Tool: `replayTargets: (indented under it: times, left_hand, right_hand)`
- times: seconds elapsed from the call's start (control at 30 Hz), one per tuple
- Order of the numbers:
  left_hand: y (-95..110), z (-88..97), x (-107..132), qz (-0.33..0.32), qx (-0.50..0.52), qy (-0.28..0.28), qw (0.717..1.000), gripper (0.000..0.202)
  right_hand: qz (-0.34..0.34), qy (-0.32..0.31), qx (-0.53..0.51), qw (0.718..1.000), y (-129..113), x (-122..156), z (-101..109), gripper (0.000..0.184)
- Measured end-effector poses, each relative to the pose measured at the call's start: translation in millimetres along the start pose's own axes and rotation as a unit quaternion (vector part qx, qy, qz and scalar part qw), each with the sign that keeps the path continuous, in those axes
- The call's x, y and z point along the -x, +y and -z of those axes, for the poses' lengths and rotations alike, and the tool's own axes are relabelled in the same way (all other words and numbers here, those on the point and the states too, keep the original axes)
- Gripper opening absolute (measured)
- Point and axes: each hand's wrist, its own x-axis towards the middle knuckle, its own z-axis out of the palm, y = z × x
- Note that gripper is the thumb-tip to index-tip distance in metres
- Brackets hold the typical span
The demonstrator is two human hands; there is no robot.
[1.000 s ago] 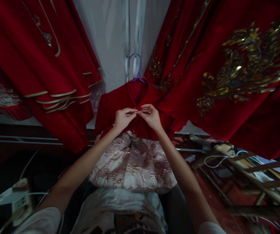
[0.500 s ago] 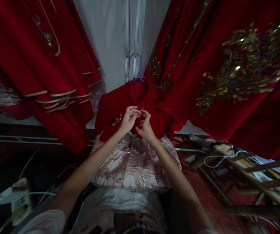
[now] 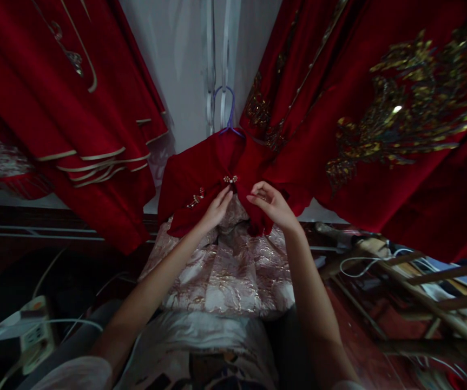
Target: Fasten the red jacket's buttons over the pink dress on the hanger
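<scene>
A red short jacket (image 3: 188,168) hangs on a purple hanger (image 3: 230,116), over a pale pink skirt with a metallic pattern (image 3: 225,271). A jewelled clasp (image 3: 230,179) joins the jacket's front edges below the neckline. A similar beaded ornament (image 3: 196,198) sits on its left side. My left hand (image 3: 218,209) lies along the left front edge, just below the clasp, fingers stretched out. My right hand (image 3: 274,203) is over the right front panel, fingers curved and thumb apart, with nothing visible in them.
Red garments with pale trim (image 3: 111,108) hang at left, and a red garment with gold sequins (image 3: 379,135) at right. A power strip (image 3: 36,333) with cables lies lower left. A wooden rack (image 3: 432,303) with papers and a white cable stands at right.
Both hands have come away from the clasp, which now shows. My left hand has moved slightly down, and my right hand has moved right. The jacket's front gapes below the clasp.
</scene>
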Motion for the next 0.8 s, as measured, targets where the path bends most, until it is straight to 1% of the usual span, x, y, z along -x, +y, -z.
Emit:
replayTargets:
  times: [0.07, 0.13, 0.17, 0.2, 0.23, 0.3, 0.37, 0.43, 0.53, 0.6, 0.7, 0.77, 0.8]
  left_hand:
    - [5.4, -0.5, 10.9, 0.026, 0.047, 0.0, 0.999, 0.05]
    - [9.5, 2.2, 22.8, 0.067, 0.101, 0.0, 0.993, 0.056]
    - [10.6, 4.5, 28.7, 0.094, 0.126, 0.004, 0.988, 0.058]
    - [10.9, 7.1, 34.2, 0.12, 0.151, 0.014, 0.981, 0.058]
    - [10.6, 9.7, 39.2, 0.146, 0.172, 0.025, 0.974, 0.057]
    - [7.8, 14.6, 47.2, 0.18, 0.204, 0.062, 0.96, 0.052]
    - [3.1, 18.5, 52.4, 0.188, 0.214, 0.102, 0.953, 0.047]
    - [-2.1, 21.7, 55.1, 0.172, 0.199, 0.125, 0.957, 0.04]
    - [-7.8, 25.6, 56.0, 0.136, 0.15, 0.134, 0.97, 0.033]
    - [-9.1, 28.1, 55.6, 0.126, 0.126, 0.134, 0.975, 0.032]
    - [-7.4, 32.7, 54.7, 0.109, 0.087, 0.12, 0.983, 0.031]
    - [-5.8, 37.3, 53.3, 0.066, 0.009, 0.126, 0.99, 0.026]
    - [-5.6, 40.3, 51.9, 0.036, -0.043, 0.142, 0.988, 0.023]
  right_hand:
    - [-0.009, -0.082, -0.016, 0.996, -8.6, 5.0, -7.2, 0.025]
    - [-0.016, -0.185, -0.028, 0.982, -10.8, 8.6, -15.1, 0.036]
    - [-0.016, -0.226, -0.025, 0.974, -9.4, 9.7, -18.8, 0.04]
    - [-0.016, -0.249, -0.013, 0.968, -6.3, 10.3, -22.4, 0.041]
    - [-0.015, -0.251, 0.008, 0.968, -1.7, 10.4, -25.9, 0.039]
    - [-0.019, -0.211, 0.064, 0.975, 11.1, 9.5, -33.2, 0.033]
    - [-0.027, -0.16, 0.116, 0.98, 26.4, 7.6, -41.8, 0.03]
    - [-0.033, -0.124, 0.148, 0.981, 41.1, 5.7, -52.0, 0.035]
    - [-0.036, -0.069, 0.174, 0.982, 55.9, 4.1, -68.1, 0.039]
    - [-0.026, -0.04, 0.174, 0.984, 59.5, 3.9, -76.7, 0.033]
    - [-0.016, -0.022, 0.16, 0.987, 58.1, 3.8, -82.8, 0.026]
    - [-0.016, -0.015, 0.151, 0.988, 55.4, 3.4, -82.5, 0.024]
    - [-0.019, -0.014, 0.146, 0.989, 54.2, 3.1, -81.4, 0.023]
